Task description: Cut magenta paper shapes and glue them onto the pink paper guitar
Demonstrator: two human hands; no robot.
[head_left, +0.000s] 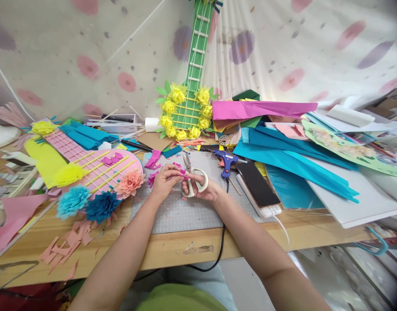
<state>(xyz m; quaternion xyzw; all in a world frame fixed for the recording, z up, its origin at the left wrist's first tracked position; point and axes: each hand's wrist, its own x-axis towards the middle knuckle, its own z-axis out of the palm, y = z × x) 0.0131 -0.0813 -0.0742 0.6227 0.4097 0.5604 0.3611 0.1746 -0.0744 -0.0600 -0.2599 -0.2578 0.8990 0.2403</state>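
Above mat [182, 218]: left hand [164, 182], which pinched magenta paper [182, 174]; right hand [207, 190], which held scissors [187, 163]. Toward mat's right side lay glue gun [229, 160] and phone [258, 183].

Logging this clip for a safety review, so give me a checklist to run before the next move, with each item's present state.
1. Left hand has the magenta paper in its fingertips: ok.
2. Right hand holds the scissors, blades pointing away from the body: ok.
3. Glue gun lies apart from both hands: ok.
4. Glue gun hot or cold: cannot tell.
5. Cord kept off the table's front edge: not ok, it hangs over it between the forearms.
6. Mat free of scraps: not ok, magenta pieces lie by the left hand.
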